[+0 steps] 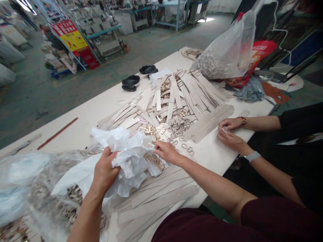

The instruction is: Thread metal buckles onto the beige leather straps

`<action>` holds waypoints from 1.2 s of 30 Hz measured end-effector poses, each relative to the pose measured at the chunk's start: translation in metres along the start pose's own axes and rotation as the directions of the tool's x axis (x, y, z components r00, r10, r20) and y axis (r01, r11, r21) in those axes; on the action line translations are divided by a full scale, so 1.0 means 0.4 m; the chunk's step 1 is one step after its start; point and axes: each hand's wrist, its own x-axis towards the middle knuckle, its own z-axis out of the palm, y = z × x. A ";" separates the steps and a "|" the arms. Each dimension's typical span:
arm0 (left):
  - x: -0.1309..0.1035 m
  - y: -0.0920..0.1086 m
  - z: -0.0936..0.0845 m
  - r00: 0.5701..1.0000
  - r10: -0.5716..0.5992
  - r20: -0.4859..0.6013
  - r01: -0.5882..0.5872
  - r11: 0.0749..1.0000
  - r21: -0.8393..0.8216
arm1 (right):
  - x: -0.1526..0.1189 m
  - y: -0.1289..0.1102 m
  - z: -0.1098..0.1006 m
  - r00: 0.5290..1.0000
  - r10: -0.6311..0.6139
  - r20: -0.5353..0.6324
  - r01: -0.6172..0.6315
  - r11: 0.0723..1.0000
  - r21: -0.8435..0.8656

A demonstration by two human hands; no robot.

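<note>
My left hand [106, 168] is closed round crumpled white paper [131, 161]. At the paper's right edge my right hand [166, 152] pinches its fingers together on the paper. Gold buckles [155, 160] lie in and beside the paper opening, just below my right hand. More gold buckles [148, 129] are heaped behind it on the white table [85, 114]. Small beige loops [179, 126] form a pile beyond my right hand. Beige straps [156, 201] are spread in front of me, and another heap of straps [186, 89] stands further back.
At the right, another person's hands [230, 132] hold something small. Clear plastic bags [47, 181] of loops fill the left. A large clear bag [224, 53], a red bag [262, 53] and black rolls [131, 81] stand farther back. A brown strip [57, 133] lies at the far left.
</note>
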 end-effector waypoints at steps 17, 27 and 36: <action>0.078 0.113 0.050 0.955 0.129 0.268 -0.011 0.917 -0.399 | 0.068 -0.170 -0.133 0.894 -0.403 -0.193 0.439 0.874 0.210; 0.102 0.097 -0.023 0.983 0.141 -0.122 -0.178 0.903 -0.391 | 0.037 -0.040 -0.177 0.909 0.012 -0.417 0.191 0.877 0.441; 0.105 0.083 -0.069 0.986 -0.052 -0.157 -0.035 0.862 -0.506 | -0.084 0.049 0.125 0.991 0.110 0.076 -0.112 0.994 0.020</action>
